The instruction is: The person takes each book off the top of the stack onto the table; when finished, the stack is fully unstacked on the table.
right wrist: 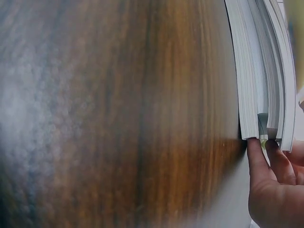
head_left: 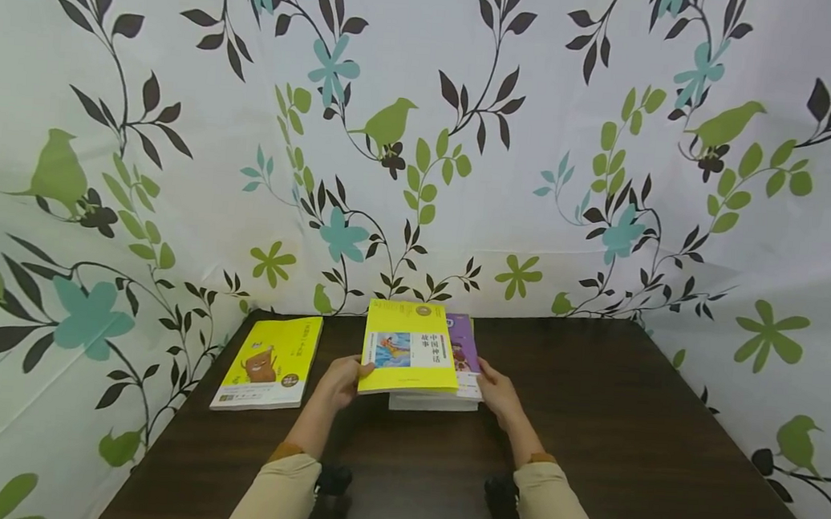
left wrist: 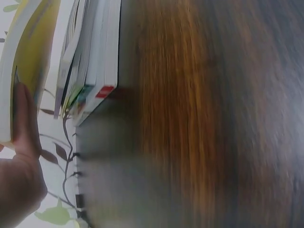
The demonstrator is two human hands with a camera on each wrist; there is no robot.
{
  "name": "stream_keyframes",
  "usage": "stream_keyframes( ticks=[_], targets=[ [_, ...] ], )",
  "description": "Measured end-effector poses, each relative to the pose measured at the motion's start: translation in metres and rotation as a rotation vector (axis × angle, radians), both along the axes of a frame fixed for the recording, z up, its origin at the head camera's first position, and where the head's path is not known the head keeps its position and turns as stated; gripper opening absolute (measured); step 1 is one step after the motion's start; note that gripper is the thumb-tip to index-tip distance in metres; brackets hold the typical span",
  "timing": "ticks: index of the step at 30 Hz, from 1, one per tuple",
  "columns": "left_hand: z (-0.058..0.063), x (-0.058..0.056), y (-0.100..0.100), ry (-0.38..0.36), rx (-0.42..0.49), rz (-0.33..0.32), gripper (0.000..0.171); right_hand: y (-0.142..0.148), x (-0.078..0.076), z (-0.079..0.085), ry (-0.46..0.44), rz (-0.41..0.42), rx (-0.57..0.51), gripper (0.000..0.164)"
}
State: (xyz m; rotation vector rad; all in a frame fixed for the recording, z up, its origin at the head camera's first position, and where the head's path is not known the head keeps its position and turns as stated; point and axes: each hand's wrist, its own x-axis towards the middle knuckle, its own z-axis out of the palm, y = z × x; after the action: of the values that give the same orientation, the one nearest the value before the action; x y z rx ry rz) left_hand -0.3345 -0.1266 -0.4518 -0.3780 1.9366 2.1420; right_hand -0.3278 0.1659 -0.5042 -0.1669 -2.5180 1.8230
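My left hand (head_left: 339,380) grips the left edge of a yellow book (head_left: 407,378) with a white band and a small picture on its cover. In the left wrist view this yellow book (left wrist: 35,52) is tilted, its near end raised apart from the stack of books (left wrist: 97,57) below. A purple book (head_left: 462,345) tops that stack, partly hidden by the yellow one. My right hand (head_left: 498,394) is at the stack's right side. In the right wrist view, fingertips (right wrist: 255,147) touch the ends of the stacked books (right wrist: 247,71).
Another yellow book (head_left: 264,361), with a brown cartoon figure on its cover, lies flat on the dark wooden table (head_left: 593,417) at the left. Behind the table hangs a white cloth (head_left: 416,251) patterned with leaves, flowers and birds.
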Motion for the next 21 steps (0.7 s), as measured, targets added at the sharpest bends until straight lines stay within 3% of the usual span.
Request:
stream_keyframes(
  ticks=[13, 21],
  targets=[
    [0.004, 0.01, -0.033, 0.006, -0.029, 0.013, 0.054, 0.002, 0.002, 0.003, 0.014, 0.019, -0.039, 0.049],
    [0.006, 0.013, -0.05, 0.008, -0.044, 0.018, 0.057, 0.0, 0.004, 0.004, 0.016, 0.02, -0.006, 0.049]
  ],
)
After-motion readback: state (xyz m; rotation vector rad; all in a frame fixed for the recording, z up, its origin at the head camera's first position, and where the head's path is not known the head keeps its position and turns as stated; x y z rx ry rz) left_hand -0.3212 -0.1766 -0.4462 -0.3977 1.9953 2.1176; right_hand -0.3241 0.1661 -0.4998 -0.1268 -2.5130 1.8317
